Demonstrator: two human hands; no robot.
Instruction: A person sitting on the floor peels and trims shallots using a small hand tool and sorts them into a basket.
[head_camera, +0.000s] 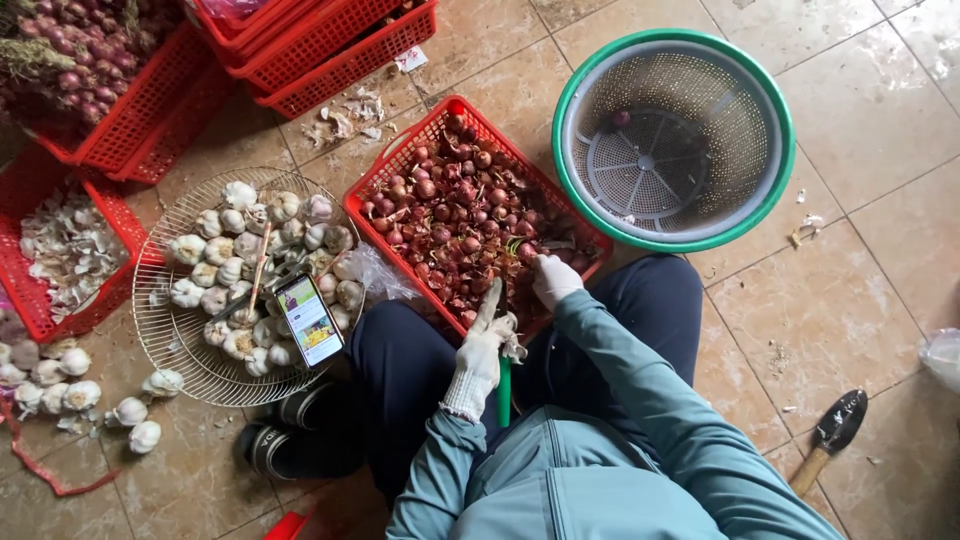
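The gloved left hand (480, 355) is clamped on a green-handled knife (503, 385) over the lap. Just beyond, the gloved right hand (553, 278) closes on shallots in the red basket (400, 160) on the floor. Farther off stands a green-rimmed colander (780, 180).

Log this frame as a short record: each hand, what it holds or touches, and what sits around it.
left hand: gloved, grips a green-handled knife
right hand: gloved, reaching into the shallots
shallot container: red basket on the tiled floor
right of it: green-rimmed colander, nearly empty
left of it: wire basket of garlic bulbs, with a phone lying on top
far right floor: small trowel
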